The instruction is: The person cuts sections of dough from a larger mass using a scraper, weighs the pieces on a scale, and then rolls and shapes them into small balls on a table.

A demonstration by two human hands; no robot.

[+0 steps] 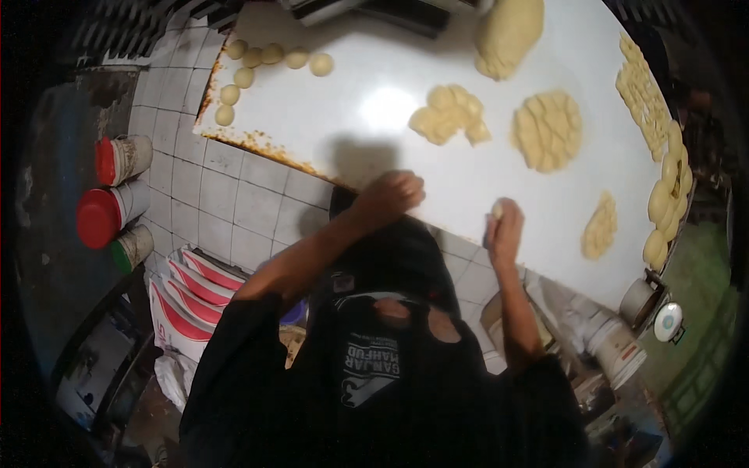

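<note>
My left hand is curled into a loose fist on the front edge of the white table; whatever lies under its fingers is hidden. Further right, my right hand is closed at the same edge, with a small pale piece of dough showing at its fingertips. Beyond the hands lie a cluster of cut dough pieces and a round, scored slab of dough. A narrower strip of dough pieces rests to the right. Several round dough balls sit in a bent row at far left.
A large dough lump sits at the back, near a dark machine. More dough pieces and shaped loaves line the right edge. Lidded buckets stand on the left, a metal pot at lower right.
</note>
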